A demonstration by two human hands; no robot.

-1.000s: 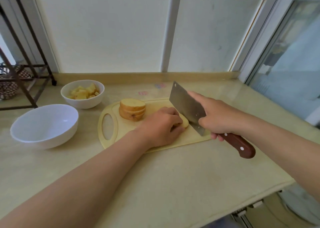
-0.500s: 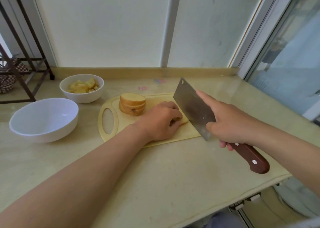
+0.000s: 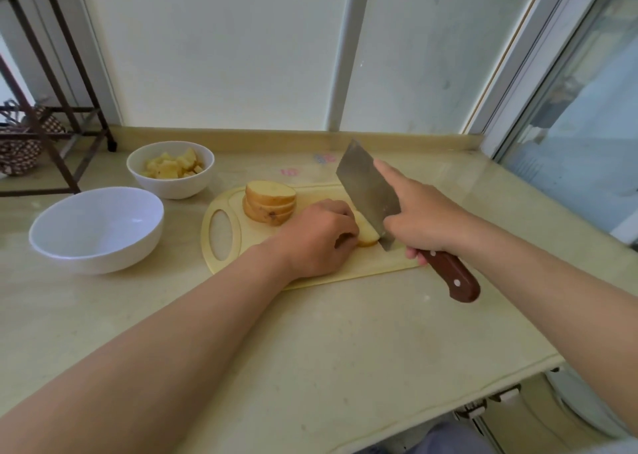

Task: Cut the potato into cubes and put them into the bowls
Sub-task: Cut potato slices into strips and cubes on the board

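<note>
- On the pale yellow plastic cutting board with the oval handle hole, the left hand is pinning down a chunk of yellow potato. Its fingers are curled over the chunk, knuckles up.
- Right hand is gripping a steel cleaver by its brown wooden handle. The index finger is stretched out along the flat of the blade and the other fingers are wrapped round the handle.
- Blade is tilted with its tip up toward the wall. Its lower edge meets the right end of the chunk, right beside the left fingertips.
- Further left on the same board sits a stack of round potato slices, skin on, not touching either hand.
- Off the board to the left, a small white bowl holds potato cubes.
- Nearer and further left is a big white bowl, just beside the small one.
- Everything's on a beige stone-look countertop.
- A dark metal rack with a woven basket stands at the far left.
</note>
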